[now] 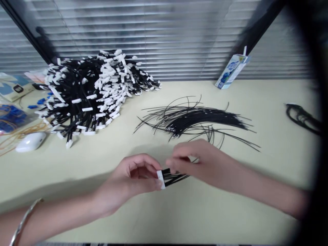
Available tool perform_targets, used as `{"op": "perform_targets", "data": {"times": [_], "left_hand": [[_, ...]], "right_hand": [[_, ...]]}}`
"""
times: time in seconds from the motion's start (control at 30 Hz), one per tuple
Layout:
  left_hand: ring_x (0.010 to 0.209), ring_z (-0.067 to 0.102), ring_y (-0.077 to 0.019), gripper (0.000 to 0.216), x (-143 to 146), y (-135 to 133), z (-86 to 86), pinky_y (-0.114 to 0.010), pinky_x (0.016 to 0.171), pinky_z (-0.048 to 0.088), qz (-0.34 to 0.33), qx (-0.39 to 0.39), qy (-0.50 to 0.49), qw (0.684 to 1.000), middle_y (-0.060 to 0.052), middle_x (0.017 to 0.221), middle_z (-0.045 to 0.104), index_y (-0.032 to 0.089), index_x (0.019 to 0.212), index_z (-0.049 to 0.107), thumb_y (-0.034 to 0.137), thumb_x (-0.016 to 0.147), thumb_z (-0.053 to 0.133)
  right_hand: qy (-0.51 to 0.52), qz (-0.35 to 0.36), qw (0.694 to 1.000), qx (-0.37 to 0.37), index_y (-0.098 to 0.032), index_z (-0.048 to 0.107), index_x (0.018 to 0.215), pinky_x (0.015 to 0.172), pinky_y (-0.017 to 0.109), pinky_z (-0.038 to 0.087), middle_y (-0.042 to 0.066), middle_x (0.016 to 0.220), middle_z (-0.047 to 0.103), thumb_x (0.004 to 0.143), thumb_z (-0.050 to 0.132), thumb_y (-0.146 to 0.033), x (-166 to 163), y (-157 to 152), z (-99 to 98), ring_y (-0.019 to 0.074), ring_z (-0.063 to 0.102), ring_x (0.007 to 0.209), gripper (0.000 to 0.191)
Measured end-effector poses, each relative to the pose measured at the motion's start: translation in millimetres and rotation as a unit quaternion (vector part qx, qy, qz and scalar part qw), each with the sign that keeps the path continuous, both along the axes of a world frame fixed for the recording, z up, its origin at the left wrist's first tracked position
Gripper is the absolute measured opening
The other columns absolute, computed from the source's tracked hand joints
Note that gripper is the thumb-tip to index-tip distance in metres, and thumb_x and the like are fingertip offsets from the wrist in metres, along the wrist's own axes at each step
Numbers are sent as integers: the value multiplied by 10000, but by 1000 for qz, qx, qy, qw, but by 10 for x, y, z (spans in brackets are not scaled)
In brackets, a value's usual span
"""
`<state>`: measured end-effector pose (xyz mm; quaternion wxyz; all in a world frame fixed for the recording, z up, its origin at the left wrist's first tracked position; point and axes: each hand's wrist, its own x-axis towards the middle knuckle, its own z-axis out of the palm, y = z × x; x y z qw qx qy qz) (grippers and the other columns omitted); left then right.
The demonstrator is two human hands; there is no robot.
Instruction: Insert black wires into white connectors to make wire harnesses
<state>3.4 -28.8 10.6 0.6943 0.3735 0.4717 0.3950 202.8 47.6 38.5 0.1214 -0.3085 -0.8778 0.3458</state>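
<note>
My left hand (135, 174) is closed on a white wire connector (161, 179), pinched between thumb and fingers. Several black wires (175, 178) run out of the connector's right side toward my right hand. My right hand (193, 159) has its thumb and forefinger pressed together at the wires close to the connector, and a thin black wire seems to be in that pinch. Its fingertips are slightly blurred. Just beyond my right hand lies a loose bundle of black wires (207, 118), with some strands spread out around it.
A big heap of black cables with white connectors (110, 82) stands at the back left. Left of it are a white earphone case (31, 141), orange wires and a bag of blue parts (12, 118). A drink carton (232, 71) leans by the blinds; a coiled black cable (302, 118) lies right.
</note>
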Motion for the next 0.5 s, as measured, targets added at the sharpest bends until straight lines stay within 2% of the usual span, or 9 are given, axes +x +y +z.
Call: {"op": "perform_targets", "data": {"times": [0.03, 0.07, 0.13, 0.17, 0.2, 0.23, 0.3, 0.4, 0.5], "left_hand": [[710, 610, -100, 198, 3, 3, 4, -189, 652, 475, 1, -2, 1, 1000, 14, 766, 653, 185, 840, 676, 143, 688, 796], [705, 604, -94, 198, 5, 6, 8, -185, 647, 472, 2, -5, 1, 1000, 17, 766, 645, 184, 835, 675, 140, 685, 797], [701, 595, -86, 201, 7, 7, 13, -178, 644, 468, 5, -11, 3, 1000, 25, 765, 630, 183, 829, 676, 135, 678, 799], [703, 593, -85, 202, 6, 6, 12, -178, 648, 469, 5, -13, 3, 1000, 27, 766, 625, 184, 828, 676, 135, 676, 800], [710, 593, -86, 205, 5, 4, 9, -180, 655, 470, 6, -13, 2, 1000, 27, 770, 624, 185, 830, 676, 141, 675, 802], [716, 594, -88, 209, 4, 0, 6, -184, 661, 471, 6, -12, -1, 1000, 26, 773, 625, 187, 834, 675, 147, 675, 804], [720, 597, -96, 216, 3, -7, -1, -197, 671, 475, 7, -10, -6, 1000, 23, 768, 628, 187, 838, 673, 156, 672, 807], [714, 599, -111, 219, 7, -15, 0, -222, 679, 481, 12, -8, -9, 1000, 12, 749, 632, 176, 832, 669, 162, 663, 808], [716, 602, -116, 215, 10, -15, 7, -236, 693, 484, 15, -3, -12, 1000, 8, 759, 634, 172, 824, 668, 152, 658, 804]], "right_hand": [[-15, -13, 1000, 0, -198, 629, 708, 489, 215, 336, -37, 606, 564, 951, 426, -390, -52, 109, 24, 86, 481, 552, 370], [-26, -25, 999, 32, -199, 631, 729, 500, 219, 341, -36, 623, 580, 955, 409, -401, -115, 228, 36, 90, 482, 559, 375], [-60, -33, 985, 161, -189, 635, 784, 581, 226, 377, -16, 716, 624, 957, 411, -373, -268, 475, 15, 101, 521, 632, 338], [-96, -24, 965, 244, -179, 637, 807, 647, 238, 394, 6, 778, 642, 959, 410, -343, -351, 595, -16, 118, 550, 711, 319], [-113, -22, 955, 275, -161, 644, 833, 728, 265, 400, 43, 855, 655, 948, 435, -307, -436, 704, -57, 155, 567, 829, 280], [-126, -17, 948, 293, -141, 646, 845, 780, 294, 395, 78, 913, 659, 927, 475, -289, -518, 799, -102, 192, 564, 912, 240], [-156, 2, 938, 309, -109, 647, 856, 807, 328, 391, 129, 946, 659, 878, 551, -255, -662, 935, -184, 236, 567, 945, 176], [-195, 30, 928, 316, -104, 651, 854, 734, 315, 404, 133, 904, 669, 853, 539, -160, -815, 1004, -230, 230, 593, 875, 126], [-232, 44, 917, 321, -93, 652, 841, 677, 306, 417, 128, 854, 664, 836, 515, -99, -901, 996, -181, 219, 603, 831, 137]]}}
